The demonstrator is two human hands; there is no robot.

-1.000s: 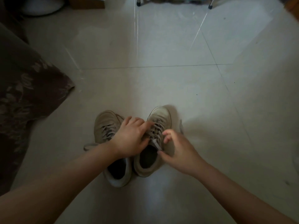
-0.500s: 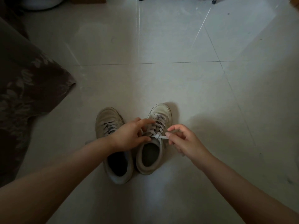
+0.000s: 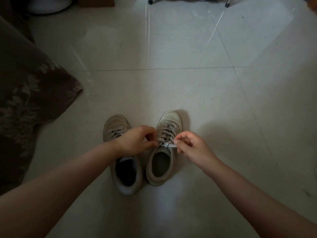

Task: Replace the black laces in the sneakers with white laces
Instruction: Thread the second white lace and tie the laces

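On the tiled floor [image 3: 188, 86], directly below the camera: two pale sneakers side by side, toes pointing away from the person. Left sneaker [image 3: 116, 127] is partly covered by the left forearm. Right sneaker [image 3: 169, 121] is the one being worked on.

Change over the last second: the right hand [image 3: 192, 148] had been hovering loosely spread beside the shoe; it now pinches a pale lace end [image 3: 170, 145] between thumb and forefinger and draws it sideways, taut, at the top eyelets. The left hand [image 3: 137, 140] lay flat across the laces earlier; its fingers are now curled in at the tongue, thumb meeting fingertips. It appears to pinch the other lace end, but that end is hidden under the fingers, so cannot be confirmed. The shoes themselves have not shifted.

Judgement: a first crossing or half-knot sits at the top of the right sneaker, so lacing there looks near its finish. Lace colour is hard to read in the dim light; it looks grey-white. The left sneaker's laces [image 3: 118, 132] look similar, with the state at the top unseen. No spare laces visible. Patterned dark fabric [image 3: 32, 93] lies at far left.
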